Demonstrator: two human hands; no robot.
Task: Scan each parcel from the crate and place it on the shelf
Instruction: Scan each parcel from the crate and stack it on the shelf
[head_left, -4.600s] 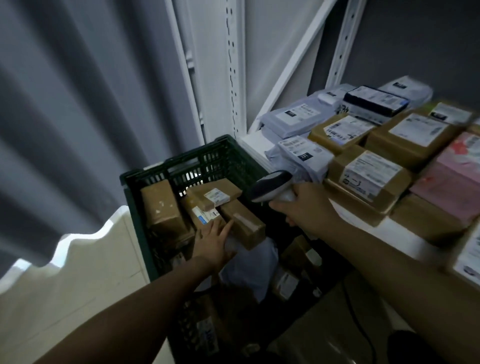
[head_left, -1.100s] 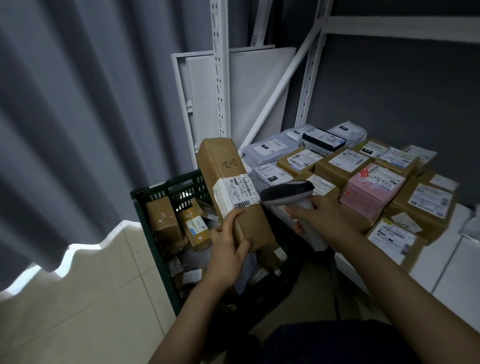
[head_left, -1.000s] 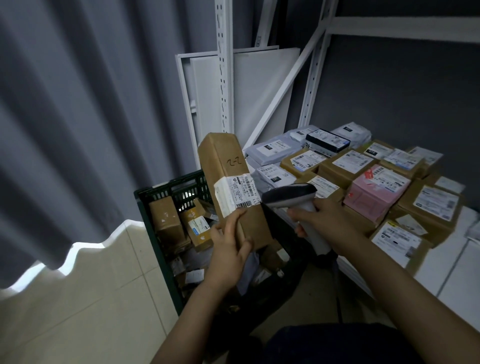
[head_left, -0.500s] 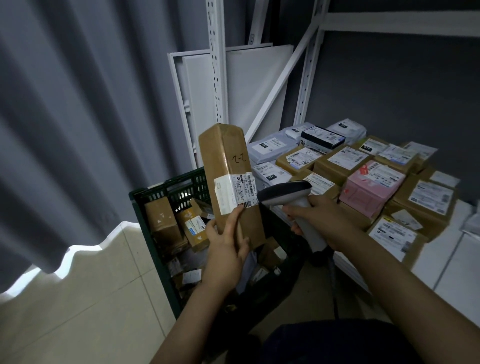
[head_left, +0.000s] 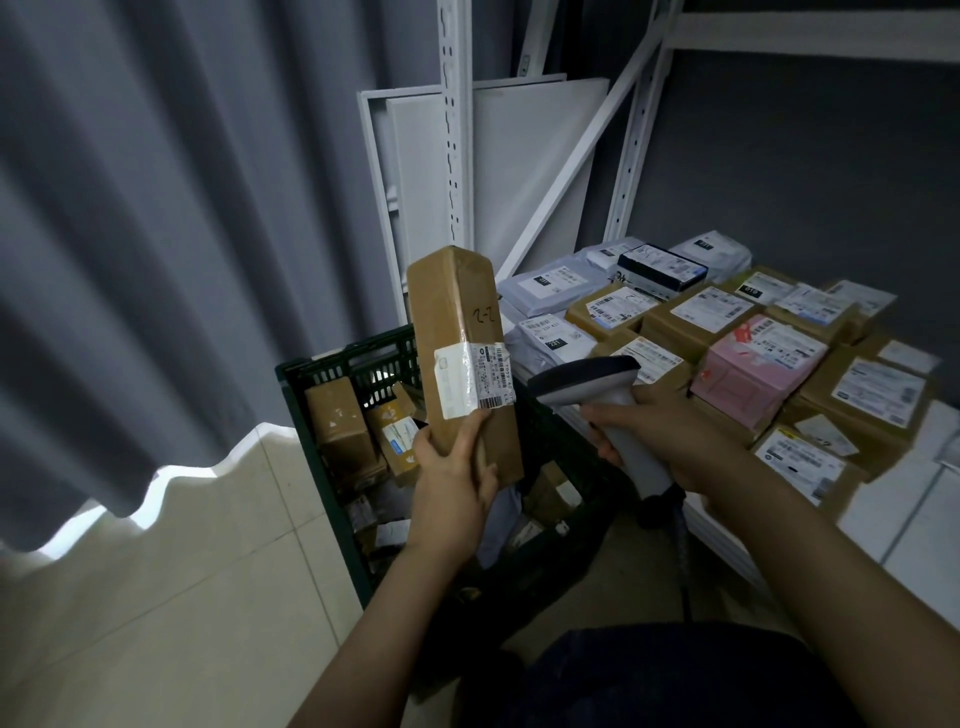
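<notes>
The left hand's (head_left: 451, 483) fingers (head_left: 470, 432) clamp the lower end of a long brown cardboard parcel (head_left: 457, 317), upright above the dark green slatted plastic crate (head_left: 311, 366). The right hand's (head_left: 670, 436) fingers wrap a grey handheld scanner (head_left: 584, 382), a narrow gap off the parcel's right edge. "2-2" is handwritten above its white barcode label (head_left: 472, 382). Right of the crate, labelled parcels crowd the white metal shelf (head_left: 883, 514).

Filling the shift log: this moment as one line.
phase: scan | left hand: grips long parcel | right hand: points scanner at label | crate: other parcels inside
</notes>
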